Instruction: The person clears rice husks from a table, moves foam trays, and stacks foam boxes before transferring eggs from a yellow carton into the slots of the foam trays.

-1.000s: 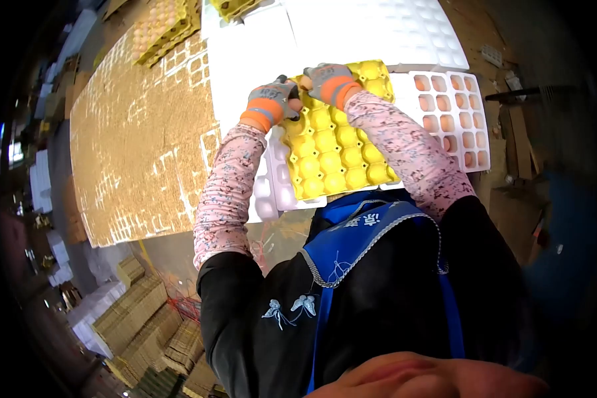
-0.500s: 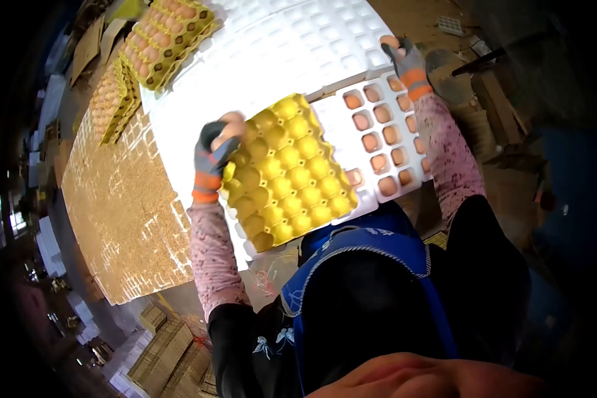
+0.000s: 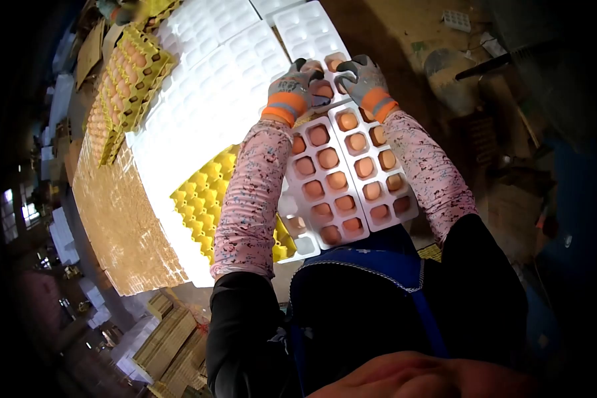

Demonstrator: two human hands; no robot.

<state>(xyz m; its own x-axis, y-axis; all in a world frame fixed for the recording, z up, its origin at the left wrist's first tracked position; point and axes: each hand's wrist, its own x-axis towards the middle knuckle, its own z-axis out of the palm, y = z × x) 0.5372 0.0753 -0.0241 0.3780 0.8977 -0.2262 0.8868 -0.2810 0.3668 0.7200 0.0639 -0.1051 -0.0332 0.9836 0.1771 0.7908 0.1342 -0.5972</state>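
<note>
My left hand (image 3: 294, 87), in a grey glove with an orange cuff, is over the white foam tray beyond the filled ones. Its fingers curl round a brown egg (image 3: 313, 67), and another egg (image 3: 322, 90) lies just below them. Beside it my right hand (image 3: 363, 81), gloved alike, bends its fingers round an egg (image 3: 341, 85) that they partly hide. One more egg (image 3: 334, 64) is in a cell by the right fingertips. Nearer my body, white foam trays (image 3: 338, 141) hold brown eggs in their cells. A yellow egg tray (image 3: 202, 199) lies partly under my left forearm.
White foam trays (image 3: 229, 66) cover the tabletop to the left. Yellow trays stacked with eggs (image 3: 123, 83) stand at the far left, by a bare brown board (image 3: 123, 225). Another person's gloved hand (image 3: 116, 12) shows at top left. Flattened cardboard (image 3: 169, 341) lies below.
My left hand has moved right from the yellow tray to the foam tray. My right hand has come in beside it. The camera view has shifted, and filled trays now show more fully.
</note>
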